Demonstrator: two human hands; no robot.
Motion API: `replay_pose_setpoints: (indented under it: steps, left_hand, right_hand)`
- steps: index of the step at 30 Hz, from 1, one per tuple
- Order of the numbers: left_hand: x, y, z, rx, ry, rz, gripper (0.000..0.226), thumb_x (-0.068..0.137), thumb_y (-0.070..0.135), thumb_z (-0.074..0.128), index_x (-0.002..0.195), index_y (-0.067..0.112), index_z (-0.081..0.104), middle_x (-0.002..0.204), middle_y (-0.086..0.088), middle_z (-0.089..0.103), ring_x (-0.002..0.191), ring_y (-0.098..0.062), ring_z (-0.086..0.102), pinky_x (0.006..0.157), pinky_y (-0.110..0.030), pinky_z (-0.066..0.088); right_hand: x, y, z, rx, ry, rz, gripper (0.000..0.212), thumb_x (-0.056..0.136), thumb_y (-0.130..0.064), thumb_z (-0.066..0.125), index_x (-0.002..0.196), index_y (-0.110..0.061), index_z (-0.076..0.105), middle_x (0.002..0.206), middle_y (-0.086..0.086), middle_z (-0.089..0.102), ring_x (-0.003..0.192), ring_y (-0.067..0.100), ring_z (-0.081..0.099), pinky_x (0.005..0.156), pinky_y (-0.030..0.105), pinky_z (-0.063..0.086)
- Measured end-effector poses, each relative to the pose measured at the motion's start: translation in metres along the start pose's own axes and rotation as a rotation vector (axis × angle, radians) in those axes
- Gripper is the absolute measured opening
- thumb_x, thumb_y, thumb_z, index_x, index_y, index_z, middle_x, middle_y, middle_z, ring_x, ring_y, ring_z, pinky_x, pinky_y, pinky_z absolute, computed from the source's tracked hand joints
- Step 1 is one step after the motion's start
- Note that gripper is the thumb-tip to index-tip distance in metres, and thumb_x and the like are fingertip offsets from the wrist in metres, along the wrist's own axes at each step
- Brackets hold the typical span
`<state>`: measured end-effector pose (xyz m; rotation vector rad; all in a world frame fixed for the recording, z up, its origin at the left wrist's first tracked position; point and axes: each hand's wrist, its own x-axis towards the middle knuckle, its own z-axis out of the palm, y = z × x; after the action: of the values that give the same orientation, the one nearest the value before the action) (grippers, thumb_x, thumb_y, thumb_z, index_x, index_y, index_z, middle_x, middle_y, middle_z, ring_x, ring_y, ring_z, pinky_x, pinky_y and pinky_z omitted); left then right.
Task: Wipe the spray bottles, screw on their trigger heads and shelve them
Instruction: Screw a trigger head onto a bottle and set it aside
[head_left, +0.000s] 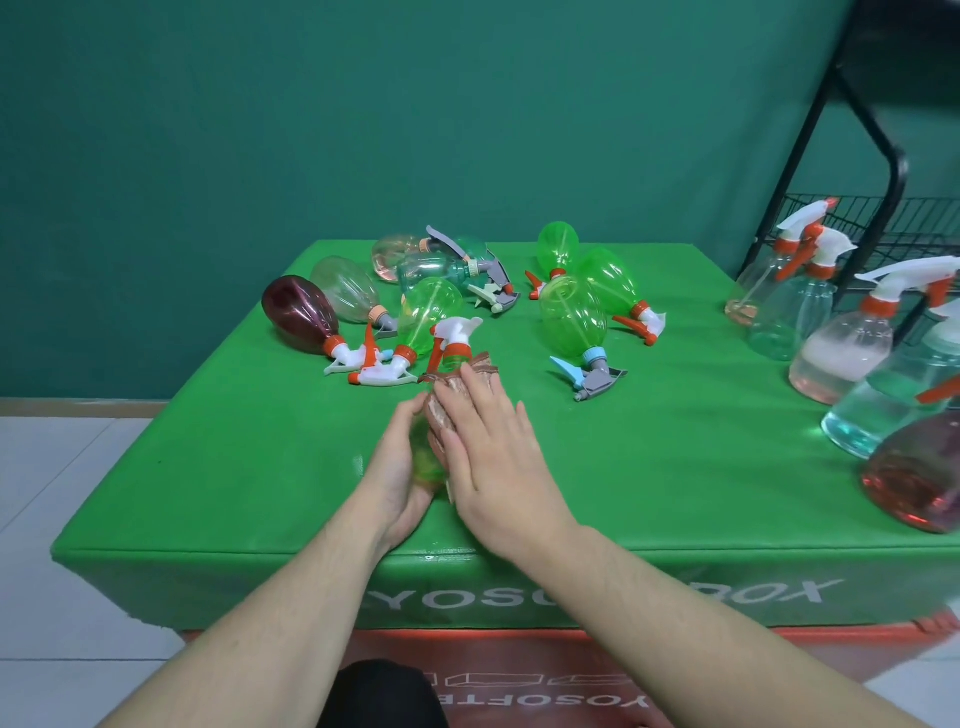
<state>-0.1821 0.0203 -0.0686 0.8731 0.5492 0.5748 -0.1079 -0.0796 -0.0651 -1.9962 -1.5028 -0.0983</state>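
While wiped, bottle: light, slick, judged best held at the belly.
Left hand: fingers wrapped round bottle.
Right hand: fingers flat, cloth pressed on.

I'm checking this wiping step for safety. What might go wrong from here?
The left hand grips only the base of the green bottle while the right hand presses the cloth on it, so it might slip. Its trigger head sits close to the bottles lying on the table and may knock them. The filled bottles at the right edge could be elbowed.
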Motion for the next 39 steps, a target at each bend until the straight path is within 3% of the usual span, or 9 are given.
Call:
replay_pose_setpoints:
  steps: [3, 8, 12, 16, 19, 23, 32, 35, 39]
  left_hand:
    - [-0.003, 0.001, 0.001, -0.022, -0.002, 0.003, 0.044, 0.107, 0.034, 0.037, 0.106, 0.011, 0.075, 0.106, -0.010, 0.078, 0.095, -0.019, 0.075, 0.084, -0.033, 0.060]
    - [-0.007, 0.003, 0.003, -0.056, 0.001, -0.026, 0.059, 0.103, 0.058, 0.041, 0.099, 0.015, 0.082, 0.111, -0.012, 0.078, 0.096, -0.021, 0.077, 0.088, -0.036, 0.058]
    - [-0.009, 0.003, 0.003, -0.081, -0.024, -0.042, 0.054, 0.094, 0.057, 0.054, 0.081, 0.015, 0.085, 0.099, -0.014, 0.079, 0.086, -0.024, 0.076, 0.081, -0.037, 0.060]
    - [-0.009, 0.003, 0.002, -0.088, -0.010, -0.020, 0.050, 0.084, 0.056, 0.063, 0.098, 0.010, 0.079, 0.105, -0.016, 0.077, 0.087, -0.025, 0.076, 0.076, -0.034, 0.064]
    - [-0.009, 0.002, 0.003, -0.090, -0.015, 0.004, 0.046, 0.092, 0.049, 0.058, 0.105, 0.008, 0.075, 0.107, -0.016, 0.077, 0.093, -0.022, 0.076, 0.077, -0.031, 0.063]
    - [-0.006, -0.001, -0.001, -0.082, -0.023, 0.018, 0.043, 0.104, 0.036, 0.050, 0.131, 0.005, 0.065, 0.131, -0.017, 0.069, 0.126, -0.026, 0.064, 0.101, -0.034, 0.056]
    - [-0.006, 0.003, 0.005, -0.025, -0.076, 0.044, 0.040, 0.091, 0.038, 0.058, 0.120, 0.015, 0.072, 0.115, -0.012, 0.074, 0.095, -0.019, 0.072, 0.078, -0.034, 0.061]
    - [-0.004, 0.003, 0.005, -0.014, -0.048, 0.023, 0.051, 0.088, 0.042, 0.062, 0.129, 0.012, 0.069, 0.128, -0.017, 0.069, 0.103, -0.025, 0.068, 0.082, -0.038, 0.059]
    - [-0.004, 0.000, 0.003, -0.032, -0.010, 0.033, 0.054, 0.088, 0.043, 0.064, 0.133, 0.013, 0.068, 0.137, -0.020, 0.065, 0.113, -0.028, 0.064, 0.091, -0.042, 0.055]
  right_hand:
    - [-0.012, 0.000, 0.003, -0.064, -0.009, -0.079, 0.055, 0.104, -0.043, 0.017, 0.157, -0.034, 0.029, 0.169, -0.009, 0.007, 0.156, 0.019, -0.006, 0.124, 0.049, -0.002]
    - [-0.020, 0.008, 0.009, -0.064, 0.030, -0.166, 0.049, 0.101, -0.027, 0.038, 0.150, -0.034, 0.038, 0.167, -0.009, 0.018, 0.156, 0.025, 0.004, 0.123, 0.056, 0.007]
    - [-0.032, 0.007, 0.017, -0.059, 0.089, -0.247, 0.053, 0.094, -0.016, 0.051, 0.145, -0.030, 0.043, 0.164, -0.004, 0.027, 0.155, 0.030, 0.011, 0.123, 0.058, 0.017]
    - [-0.032, 0.005, 0.020, -0.003, 0.121, -0.193, 0.047, 0.100, -0.019, 0.046, 0.146, -0.029, 0.046, 0.165, -0.003, 0.027, 0.156, 0.026, 0.004, 0.122, 0.055, 0.023]
    - [-0.022, 0.000, 0.015, 0.044, 0.135, -0.136, 0.045, 0.104, -0.028, 0.038, 0.148, -0.028, 0.048, 0.165, -0.004, 0.026, 0.156, 0.023, 0.001, 0.124, 0.050, 0.021]
    - [-0.002, -0.002, 0.006, 0.076, 0.125, -0.083, 0.048, 0.104, -0.036, 0.032, 0.149, -0.028, 0.048, 0.165, -0.004, 0.027, 0.156, 0.021, 0.002, 0.126, 0.046, 0.016]
    - [0.046, -0.002, -0.012, 0.249, 0.051, 0.108, 0.047, 0.105, -0.036, 0.036, 0.150, -0.024, 0.046, 0.166, -0.005, 0.021, 0.153, 0.015, 0.019, 0.125, 0.038, 0.020]
    - [0.054, -0.005, -0.013, 0.313, 0.015, 0.198, 0.044, 0.106, -0.033, 0.040, 0.149, -0.025, 0.048, 0.167, -0.012, 0.017, 0.149, 0.013, 0.026, 0.121, 0.032, 0.025]
    - [0.047, -0.005, -0.006, 0.273, 0.035, 0.176, 0.044, 0.106, -0.033, 0.039, 0.148, -0.023, 0.049, 0.166, -0.004, 0.022, 0.150, 0.015, 0.025, 0.123, 0.036, 0.023]
